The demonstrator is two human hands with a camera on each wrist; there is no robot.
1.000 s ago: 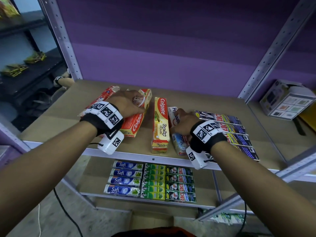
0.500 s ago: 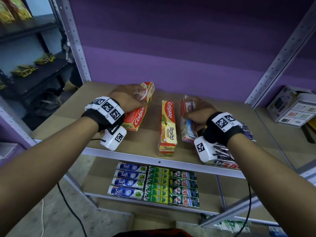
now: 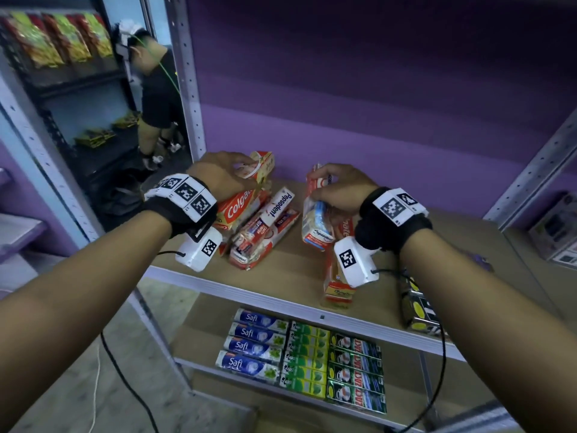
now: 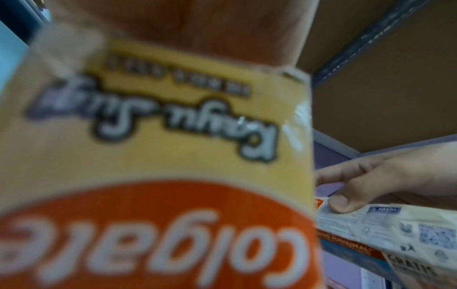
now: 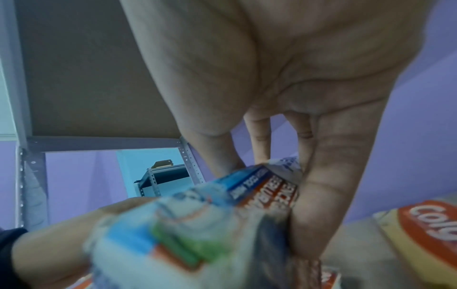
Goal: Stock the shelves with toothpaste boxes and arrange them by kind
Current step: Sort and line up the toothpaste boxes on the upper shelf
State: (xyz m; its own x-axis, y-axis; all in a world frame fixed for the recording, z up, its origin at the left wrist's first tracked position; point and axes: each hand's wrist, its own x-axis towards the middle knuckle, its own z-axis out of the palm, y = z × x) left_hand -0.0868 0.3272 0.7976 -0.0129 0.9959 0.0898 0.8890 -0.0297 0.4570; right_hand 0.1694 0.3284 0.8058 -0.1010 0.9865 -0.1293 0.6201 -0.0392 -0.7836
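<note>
My left hand [image 3: 240,170] grips the far end of a red and yellow Colgate pack [image 3: 239,207], tilted up off the brown shelf [image 3: 281,276]; the pack fills the left wrist view [image 4: 160,156]. A red and white Pepsodent box [image 3: 268,226] lies against it below. My right hand [image 3: 321,189] pinches a white and blue Pepsodent pack [image 3: 315,220] held above the shelf, and the same pack shows in the right wrist view [image 5: 222,211]. A yellow Colgate box [image 3: 337,276] lies flat under my right wrist.
Dark boxes [image 3: 418,307] lie at the shelf's right front. The lower shelf holds rows of Safi boxes [image 3: 253,339], green boxes [image 3: 306,354] and dark green boxes [image 3: 356,373]. Another person [image 3: 156,89] stands behind the left upright [image 3: 184,73]. A carton [image 3: 555,232] sits far right.
Both hands have risen with their packs, the Colgate pack tilting up at its far end. The Pepsodent box beside the left hand has come into view.
</note>
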